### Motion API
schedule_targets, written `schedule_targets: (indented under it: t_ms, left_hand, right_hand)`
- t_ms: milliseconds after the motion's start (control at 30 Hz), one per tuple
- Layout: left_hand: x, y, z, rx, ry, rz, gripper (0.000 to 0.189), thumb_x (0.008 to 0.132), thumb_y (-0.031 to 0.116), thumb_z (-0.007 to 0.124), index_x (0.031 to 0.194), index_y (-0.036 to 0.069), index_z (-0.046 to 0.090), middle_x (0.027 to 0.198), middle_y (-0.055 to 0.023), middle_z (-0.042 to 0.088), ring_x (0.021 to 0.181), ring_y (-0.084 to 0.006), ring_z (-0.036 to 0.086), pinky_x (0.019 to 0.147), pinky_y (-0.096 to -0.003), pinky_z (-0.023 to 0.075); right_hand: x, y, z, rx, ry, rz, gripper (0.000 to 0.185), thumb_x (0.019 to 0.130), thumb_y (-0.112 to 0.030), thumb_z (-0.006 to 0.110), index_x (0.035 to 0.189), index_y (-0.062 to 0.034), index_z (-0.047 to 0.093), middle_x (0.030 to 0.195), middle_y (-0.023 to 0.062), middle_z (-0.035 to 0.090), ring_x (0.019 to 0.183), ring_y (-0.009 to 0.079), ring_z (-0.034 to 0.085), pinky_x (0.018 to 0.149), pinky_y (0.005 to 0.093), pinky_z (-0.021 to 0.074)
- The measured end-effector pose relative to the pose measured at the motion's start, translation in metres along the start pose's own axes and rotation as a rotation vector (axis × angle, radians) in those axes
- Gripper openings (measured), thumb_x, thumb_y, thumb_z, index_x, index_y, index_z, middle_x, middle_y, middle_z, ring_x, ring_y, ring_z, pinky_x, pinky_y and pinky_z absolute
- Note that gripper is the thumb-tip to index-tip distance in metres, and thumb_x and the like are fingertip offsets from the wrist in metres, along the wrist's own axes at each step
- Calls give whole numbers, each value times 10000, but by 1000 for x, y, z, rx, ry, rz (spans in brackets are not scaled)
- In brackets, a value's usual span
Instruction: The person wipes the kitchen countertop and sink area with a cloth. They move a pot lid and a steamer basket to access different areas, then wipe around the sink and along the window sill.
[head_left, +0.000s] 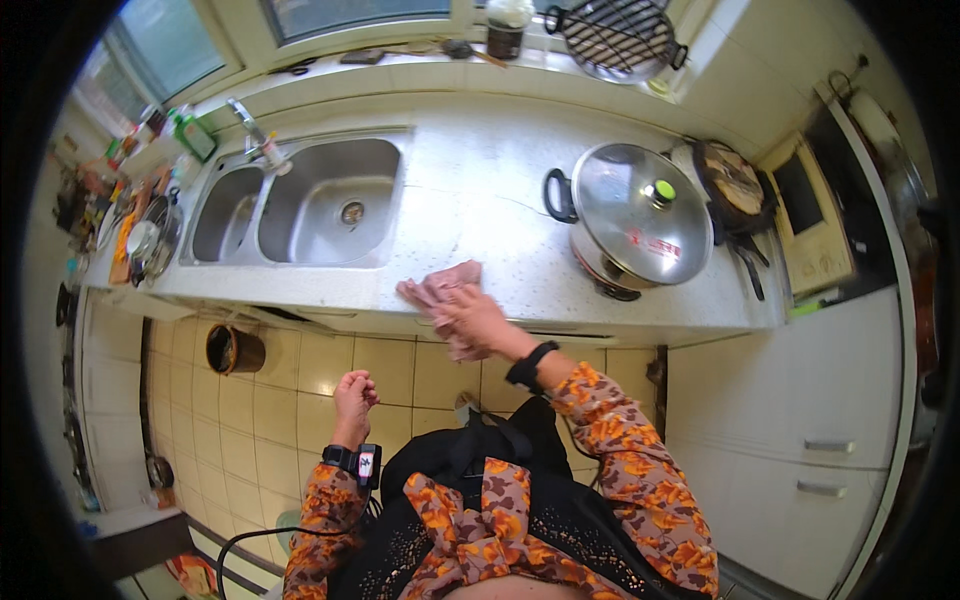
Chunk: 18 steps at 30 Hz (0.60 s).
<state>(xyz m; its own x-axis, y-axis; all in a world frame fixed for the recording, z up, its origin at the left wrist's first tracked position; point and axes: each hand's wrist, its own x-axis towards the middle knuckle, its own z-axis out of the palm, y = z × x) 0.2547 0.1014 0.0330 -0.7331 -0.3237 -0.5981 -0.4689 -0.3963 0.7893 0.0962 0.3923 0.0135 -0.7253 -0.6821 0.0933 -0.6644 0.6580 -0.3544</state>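
My right hand (474, 319) grips a pinkish cleaning cloth (442, 285) at the front edge of the white speckled countertop (480, 165). Part of the cloth lies on the counter, and part hangs over the edge. Below counter height, above the tiled floor, my left hand (355, 401) is curled closed with nothing visible in it. To the left of the cloth is a stainless steel double sink (330, 180) with a chrome faucet (253, 127). On the right stands a large steel pot (622, 262) under a glass lid (637, 202) with a green-topped knob.
Frying pans (731, 184) sit behind the pot, their handles pointing forward. Dishes (154, 232) and a green bottle (193, 136) crowd the left end. A grill rack (619, 34) and scissors (294, 67) lie on the windowsill. A brown bin (235, 350) stands on the floor.
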Motion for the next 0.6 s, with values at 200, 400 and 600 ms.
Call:
schedule_targets:
  t_ms: [200, 400, 600]
  left_hand:
    - [-7, -2, -23, -61, 26, 5, 75, 967, 115, 549, 1018, 84, 595, 762, -8, 609, 593, -93, 565, 552, -266, 518]
    - [-28, -11, -50, -102, 131, -14, 68, 981, 134, 546, 1012, 97, 593, 768, 1, 614, 613, -102, 581, 578, -276, 538]
    - [-40, -18, -61, -117, 200, -30, 69, 971, 133, 550, 1000, 97, 601, 759, -1, 613, 603, -86, 570, 553, -260, 518]
  right_hand:
    - [-6, 79, -31, -62, 31, 606, 489, 965, -373, 521, 1413, -182, 476, 1582, 75, 301, 1460, 304, 247, 1146, 484, 274]
    - [45, 95, -18, -137, 34, 862, 616, 985, -447, 452, 1539, -200, 343, 1606, 209, 232, 1480, 448, 164, 1158, 599, 178]
    - [106, 36, 10, -44, -71, 451, 624, 1013, -446, 418, 1577, -237, 253, 1655, 157, 111, 1523, 391, 40, 1175, 616, 115]
